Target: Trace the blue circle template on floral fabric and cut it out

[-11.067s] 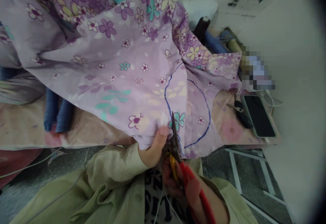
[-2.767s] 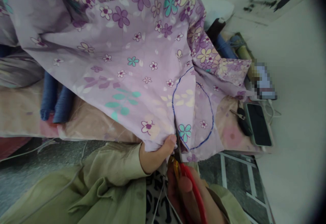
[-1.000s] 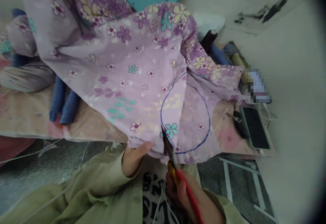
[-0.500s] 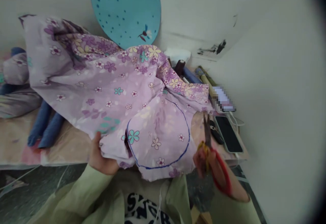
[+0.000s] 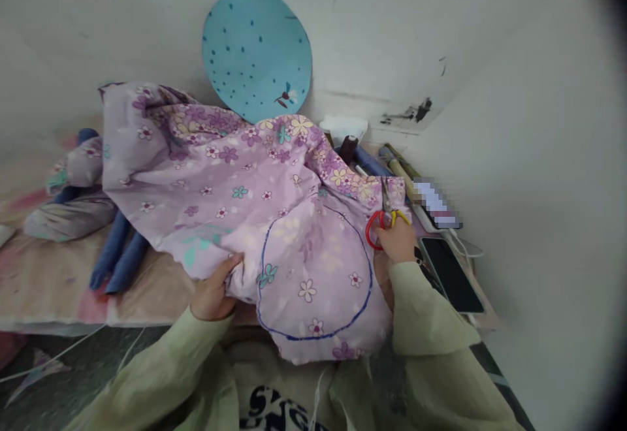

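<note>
Purple flowered cloth (image 5: 230, 176) lies bunched over the table, its near edge hanging at the front. A blue line drawn on it forms a large loop. My left hand (image 5: 215, 290) pinches the cloth's near edge, left of the loop. In my right hand (image 5: 396, 238) are scissors (image 5: 386, 201) with one red and one yellow handle loop, held at the cloth's right side. Their blades point away from me and lie over the cloth's right end; whether they are parted is hard to tell.
A blue dotted disc (image 5: 257, 55) leans on the wall behind. Phones (image 5: 453, 274) with white cables lie at the right, beside fabric rolls (image 5: 399, 166) and a dark thread spool (image 5: 349, 148). Blue rolls (image 5: 120, 255) and bundled cloth (image 5: 73, 215) sit left on the table (image 5: 44, 287).
My right hand has moved forward with the scissors, from the table's front edge to the cloth's right end. My left hand still holds the cloth. The view has shifted.
</note>
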The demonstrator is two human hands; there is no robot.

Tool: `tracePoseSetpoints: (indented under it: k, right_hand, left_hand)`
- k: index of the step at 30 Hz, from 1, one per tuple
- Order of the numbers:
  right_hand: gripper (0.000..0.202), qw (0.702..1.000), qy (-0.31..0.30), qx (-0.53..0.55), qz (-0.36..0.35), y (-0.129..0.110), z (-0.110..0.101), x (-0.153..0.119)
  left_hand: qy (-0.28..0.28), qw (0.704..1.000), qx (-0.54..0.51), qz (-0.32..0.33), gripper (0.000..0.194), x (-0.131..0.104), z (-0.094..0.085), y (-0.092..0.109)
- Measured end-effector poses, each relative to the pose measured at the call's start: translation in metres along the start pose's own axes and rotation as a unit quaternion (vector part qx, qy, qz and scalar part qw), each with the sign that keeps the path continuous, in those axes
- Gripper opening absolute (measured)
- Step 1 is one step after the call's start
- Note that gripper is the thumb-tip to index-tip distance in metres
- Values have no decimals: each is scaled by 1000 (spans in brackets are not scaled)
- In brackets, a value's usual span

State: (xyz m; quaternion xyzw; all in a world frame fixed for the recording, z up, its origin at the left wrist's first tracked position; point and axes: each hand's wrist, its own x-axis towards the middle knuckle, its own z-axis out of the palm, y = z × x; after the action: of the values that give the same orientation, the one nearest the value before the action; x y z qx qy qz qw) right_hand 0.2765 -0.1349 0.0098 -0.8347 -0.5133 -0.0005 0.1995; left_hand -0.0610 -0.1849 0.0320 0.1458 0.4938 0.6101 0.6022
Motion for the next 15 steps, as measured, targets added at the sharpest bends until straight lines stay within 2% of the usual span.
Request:
tracePoseSetpoints:
  k: [4, 9, 12, 15]
  right_hand:
    - [22, 999, 34, -18, -14, -9, -9, 21]
    - [25, 995, 81, -48, -21, -11, -44, 57]
    - [24, 992, 96, -71, -29, -7, -63, 79]
    - [19, 993, 79, -80, -47, -2, -72, 89]
  left_hand:
    - [-14, 998, -48, 29, 43, 2, 17, 7]
    - [-16, 996, -42, 82, 39, -9, 35, 8]
    - [8, 996, -44, 73, 36, -16, 43, 4]
    - [14, 998, -49, 48, 37, -18, 47, 0]
